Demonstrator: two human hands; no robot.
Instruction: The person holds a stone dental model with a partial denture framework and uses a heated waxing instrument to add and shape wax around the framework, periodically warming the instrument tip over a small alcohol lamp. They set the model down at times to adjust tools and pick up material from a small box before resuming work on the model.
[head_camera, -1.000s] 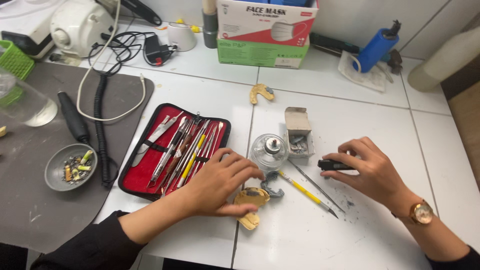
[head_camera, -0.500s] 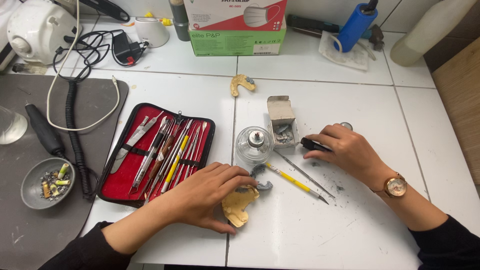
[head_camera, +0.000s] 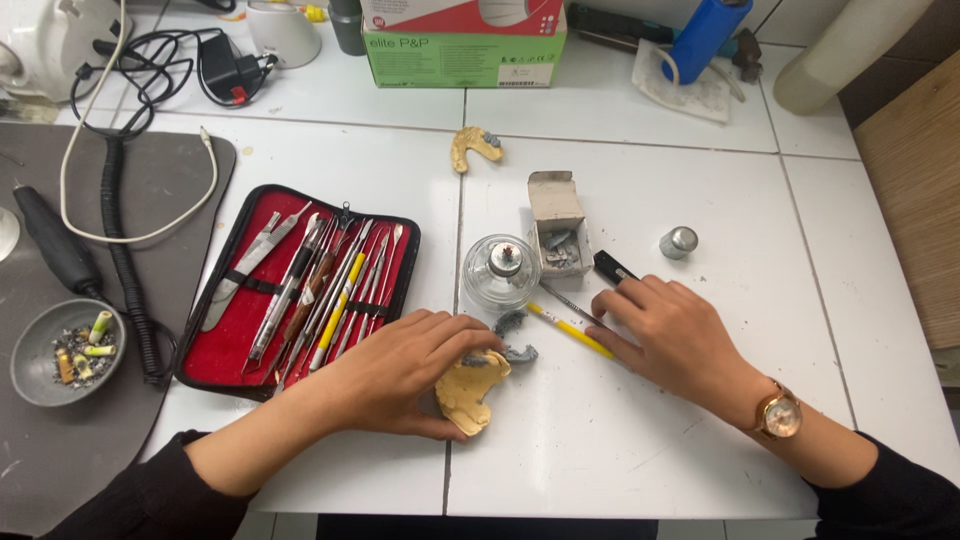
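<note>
Resting low near the front edge of the counter (head_camera: 700, 150), the left hand (head_camera: 400, 370) has drawn the yellow plaster mould (head_camera: 468, 395) back toward the body since a second ago, and the right hand (head_camera: 670, 335) has slid down from the small black tool (head_camera: 612, 268) onto the yellow-handled pick (head_camera: 570, 330). That suggests the work is moving from one tool to another. Left hand: fingers curled loosely over the mould, gripping its edge. Right hand: nearly flat, fingertips pressing the pick (whether it pinches it I cannot tell). Beyond them stand a glass burner (head_camera: 500, 270), a little open carton (head_camera: 558, 225) and a red tool case (head_camera: 300, 290).
</note>
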